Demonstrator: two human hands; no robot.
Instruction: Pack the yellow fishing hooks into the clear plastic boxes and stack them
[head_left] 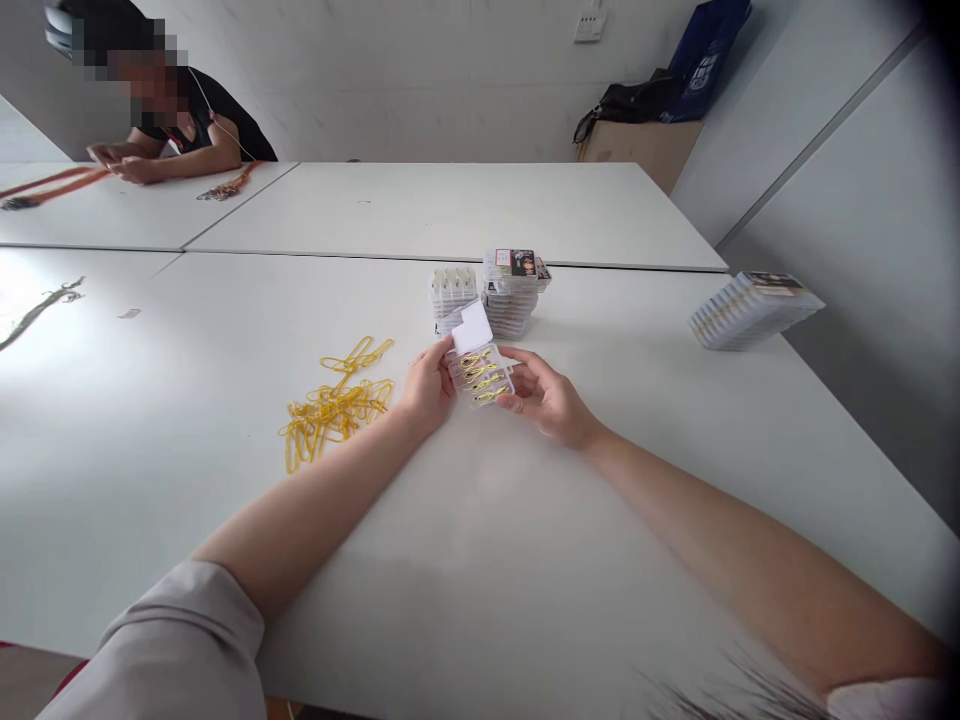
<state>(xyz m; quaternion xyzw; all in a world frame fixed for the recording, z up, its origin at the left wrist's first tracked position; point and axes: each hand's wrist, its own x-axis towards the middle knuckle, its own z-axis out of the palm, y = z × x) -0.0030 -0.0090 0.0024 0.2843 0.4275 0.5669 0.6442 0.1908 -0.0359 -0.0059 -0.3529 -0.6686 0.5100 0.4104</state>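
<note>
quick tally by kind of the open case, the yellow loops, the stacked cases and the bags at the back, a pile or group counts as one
Open case: 1
Pile of yellow loops: 1
Groups of stacked cases: 2 (middle group, right group)
Bags: 2 (blue bag, black bag)
Total: 6

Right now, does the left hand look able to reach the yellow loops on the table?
Probably yes: the yellow loops lie uncovered near the left hand, with nothing standing between. However, this hand is holding the open box, so it would likely need to let go first.
</note>
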